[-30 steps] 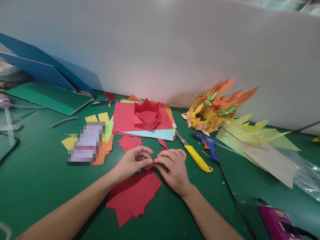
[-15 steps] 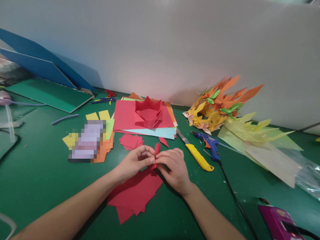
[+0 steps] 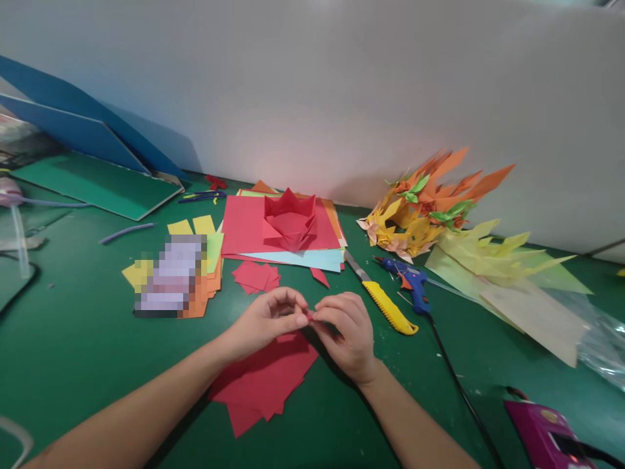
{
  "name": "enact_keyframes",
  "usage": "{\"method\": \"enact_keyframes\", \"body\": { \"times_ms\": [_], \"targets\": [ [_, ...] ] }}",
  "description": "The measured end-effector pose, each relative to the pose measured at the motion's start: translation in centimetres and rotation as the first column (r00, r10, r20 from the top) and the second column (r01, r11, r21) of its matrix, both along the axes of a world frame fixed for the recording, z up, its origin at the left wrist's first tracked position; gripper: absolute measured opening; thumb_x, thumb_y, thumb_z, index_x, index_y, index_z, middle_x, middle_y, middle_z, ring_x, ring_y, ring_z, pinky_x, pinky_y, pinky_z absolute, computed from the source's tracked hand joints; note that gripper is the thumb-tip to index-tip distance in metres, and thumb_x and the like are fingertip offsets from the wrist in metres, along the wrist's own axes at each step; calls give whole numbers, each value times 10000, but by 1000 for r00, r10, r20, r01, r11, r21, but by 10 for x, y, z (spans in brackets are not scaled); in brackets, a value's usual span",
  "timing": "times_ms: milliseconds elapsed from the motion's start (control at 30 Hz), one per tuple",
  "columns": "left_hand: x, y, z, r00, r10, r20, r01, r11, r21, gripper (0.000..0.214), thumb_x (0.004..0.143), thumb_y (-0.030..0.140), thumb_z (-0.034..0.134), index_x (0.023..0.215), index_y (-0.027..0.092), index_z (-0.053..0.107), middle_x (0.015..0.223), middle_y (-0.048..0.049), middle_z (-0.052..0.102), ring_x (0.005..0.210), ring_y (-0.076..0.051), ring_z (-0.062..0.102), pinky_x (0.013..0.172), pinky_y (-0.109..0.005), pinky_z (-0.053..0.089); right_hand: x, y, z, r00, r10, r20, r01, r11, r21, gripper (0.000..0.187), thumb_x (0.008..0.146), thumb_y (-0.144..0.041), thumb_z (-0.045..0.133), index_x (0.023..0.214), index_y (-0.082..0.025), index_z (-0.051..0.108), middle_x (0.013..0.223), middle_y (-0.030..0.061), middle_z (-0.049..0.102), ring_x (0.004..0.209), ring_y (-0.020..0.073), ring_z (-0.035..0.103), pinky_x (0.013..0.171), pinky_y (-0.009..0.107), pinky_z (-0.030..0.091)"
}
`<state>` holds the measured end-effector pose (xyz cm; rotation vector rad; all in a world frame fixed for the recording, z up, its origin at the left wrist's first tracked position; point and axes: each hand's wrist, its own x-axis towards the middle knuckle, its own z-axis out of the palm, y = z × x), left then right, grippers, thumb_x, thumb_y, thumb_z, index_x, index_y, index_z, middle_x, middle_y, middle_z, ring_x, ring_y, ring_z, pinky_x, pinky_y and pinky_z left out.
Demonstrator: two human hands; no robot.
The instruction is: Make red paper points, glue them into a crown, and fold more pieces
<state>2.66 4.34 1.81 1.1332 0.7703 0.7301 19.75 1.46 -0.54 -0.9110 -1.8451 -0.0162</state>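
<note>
A small piece of red paper (image 3: pixel 310 316) is pinched between my two hands, mostly hidden by the fingertips. My left hand (image 3: pixel 276 320) is closed on its left end with thumb and forefinger. From the other side my right hand (image 3: pixel 346 329) grips it the same way, its fingers curled. Below the hands lie several overlapping red paper sheets (image 3: pixel 266 378). Just beyond them are small red paper squares (image 3: pixel 256 277) and a folded red paper piece (image 3: pixel 319 277). Farther back, a pointed red paper crown (image 3: pixel 290 221) stands on a stack of coloured paper (image 3: pixel 239 225).
Right of my hands lie a yellow-handled knife (image 3: pixel 388 307) and a blue glue gun (image 3: pixel 410 286) with a black cord. Behind them are orange and yellow paper crowns (image 3: pixel 415 228). Orange paper pieces (image 3: pixel 209 293) lie left; a purple box (image 3: pixel 540 433) sits front right.
The red paper that stood up above my fingertips has come down and is now mostly covered by them. My hands have shifted slightly; the things on the table have stayed put.
</note>
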Motion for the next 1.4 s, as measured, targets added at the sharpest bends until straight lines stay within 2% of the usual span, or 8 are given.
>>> {"method": "enact_keyframes", "body": {
  "times_ms": [200,333,467,633,833,967,1100,1400],
  "targets": [
    [-1,-1,4,999,9,-33,-10,999,-34,413,660,514,735,780,161,557,628,50,518,531,-65,414,496,-204,317,0,-2,0,999,-27,21,26,999,36,78,852,-161,613,863,-238,621,796,16,669,748,160,577,727,330,433],
    [1,-2,5,999,37,33,-33,993,-114,412,623,502,775,745,164,572,654,39,534,609,-85,501,680,-257,452,1,-3,-1,998,-51,44,49,997,53,131,862,-157,587,903,-266,646,826,13,673,762,160,577,746,333,422],
    [2,-3,5,996,49,81,-32,980,-197,402,601,475,799,730,166,577,704,27,565,707,-110,562,822,-310,465,2,-3,0,996,-58,69,53,996,70,185,856,-126,569,908,-282,655,839,8,676,775,161,576,753,334,410],
    [0,-1,1,998,10,54,-2,988,-152,350,627,398,800,779,168,584,657,46,572,638,-91,537,665,-244,431,0,-3,4,998,-57,27,56,998,41,179,868,-118,552,769,-249,623,733,-9,667,699,148,565,712,330,390],
    [-2,2,-1,999,16,-42,-17,1000,-16,342,616,379,795,764,155,583,688,24,607,609,-91,539,576,-225,411,1,-3,3,999,-45,31,45,999,15,152,884,-132,549,776,-223,605,748,-3,678,702,144,567,723,333,373],
    [-4,3,-2,996,-5,-84,4,1000,-12,378,616,426,780,774,154,571,610,37,580,518,-82,501,489,-210,377,1,-3,2,998,-44,47,44,999,7,164,888,-118,528,781,-220,598,757,-6,690,701,143,577,733,338,364],
    [-3,2,-1,995,-22,-96,19,999,-28,389,638,464,765,756,144,577,570,29,584,536,-97,551,510,-212,391,1,-3,3,998,-64,29,63,998,26,142,877,-112,555,815,-226,611,769,-9,707,705,143,599,742,336,372],
    [1,-3,2,997,19,71,-7,986,-167,411,621,463,794,766,135,593,697,25,604,635,-91,599,683,-248,489,3,-2,1,996,-67,51,64,996,57,106,875,-231,611,973,-239,649,930,23,724,815,163,619,774,346,408]
  ]
}}
